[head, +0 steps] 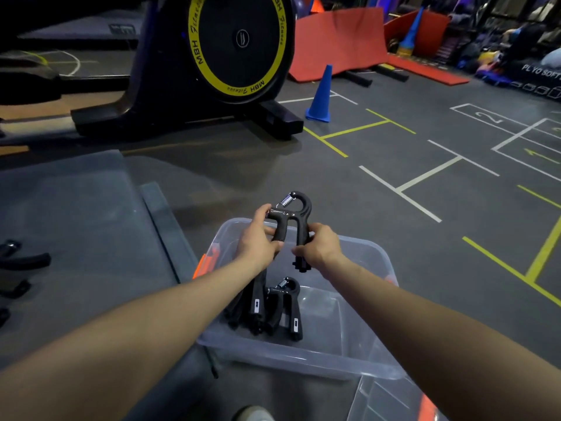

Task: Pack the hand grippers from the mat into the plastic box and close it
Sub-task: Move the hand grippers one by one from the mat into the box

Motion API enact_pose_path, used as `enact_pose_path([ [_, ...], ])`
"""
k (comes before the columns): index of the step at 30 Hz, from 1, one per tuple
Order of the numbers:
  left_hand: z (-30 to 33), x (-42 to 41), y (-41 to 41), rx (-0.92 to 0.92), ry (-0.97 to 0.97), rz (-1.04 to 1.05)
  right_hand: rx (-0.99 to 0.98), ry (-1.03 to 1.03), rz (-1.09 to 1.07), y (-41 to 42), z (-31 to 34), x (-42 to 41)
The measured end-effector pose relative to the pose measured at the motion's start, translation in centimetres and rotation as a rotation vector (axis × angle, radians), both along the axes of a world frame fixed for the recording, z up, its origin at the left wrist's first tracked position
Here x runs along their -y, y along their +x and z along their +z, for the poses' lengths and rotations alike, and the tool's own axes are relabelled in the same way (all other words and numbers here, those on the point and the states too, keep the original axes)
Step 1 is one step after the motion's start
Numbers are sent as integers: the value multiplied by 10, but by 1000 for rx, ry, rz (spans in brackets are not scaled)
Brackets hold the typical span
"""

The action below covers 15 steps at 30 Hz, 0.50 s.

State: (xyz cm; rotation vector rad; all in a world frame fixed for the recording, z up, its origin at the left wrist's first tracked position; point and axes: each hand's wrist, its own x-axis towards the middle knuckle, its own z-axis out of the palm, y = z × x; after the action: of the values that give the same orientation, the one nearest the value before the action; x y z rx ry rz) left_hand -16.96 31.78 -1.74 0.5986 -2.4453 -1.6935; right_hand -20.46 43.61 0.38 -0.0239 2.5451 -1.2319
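A dim gym: dark grey floor [394, 141] marked with white and yellow lines, numbered squares off to the right. Ahead of the hands stands an exercise bike [212, 56] with a yellow-ringed flywheel, a blue cone [320, 95] just right of its base, and red mats [340, 41] folded up behind. A grey mat [76, 223] lies to the left of the left hand, with a few black grippers [18, 262] at its far left edge, only partly in view.

Both hands hold one black hand gripper [291, 220] in the air over the far side of the clear plastic box [358, 305]. The left hand [258, 238] has its fingers curled round the left handle, thumb near the top bar. The right hand [318, 244] is curled round the right handle, whose end sticks out below it. The gripper's long axis runs away from the person: spring and looped head point forward and up, the handles back down toward the wrists.

Below the hands, inside the box, more grippers [273, 305] lie bunched against its left side, heads pointing away like the held one. The box is open; an orange latch [206, 264] shows on its left rim, under the left forearm. A clear lid [394, 402] with orange on it lies near the right elbow, at the bottom edge.
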Motion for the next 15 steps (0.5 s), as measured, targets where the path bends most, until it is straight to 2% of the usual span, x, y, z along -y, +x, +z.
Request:
enact_pose_path([
  [4,-5,3,-2,-21,-40,-12,6,128,-48,-8,-4,-16],
  [6,-12,10,-2,4,-170,-17,69,111,-63,-8,-14,-18],
  [10,-25,32,1,132,-552,-61,164,145,-71,-1,-47,-12],
  [15,-43,55,5,231,-684,-44,265,362,29,14,-86,-17],
])
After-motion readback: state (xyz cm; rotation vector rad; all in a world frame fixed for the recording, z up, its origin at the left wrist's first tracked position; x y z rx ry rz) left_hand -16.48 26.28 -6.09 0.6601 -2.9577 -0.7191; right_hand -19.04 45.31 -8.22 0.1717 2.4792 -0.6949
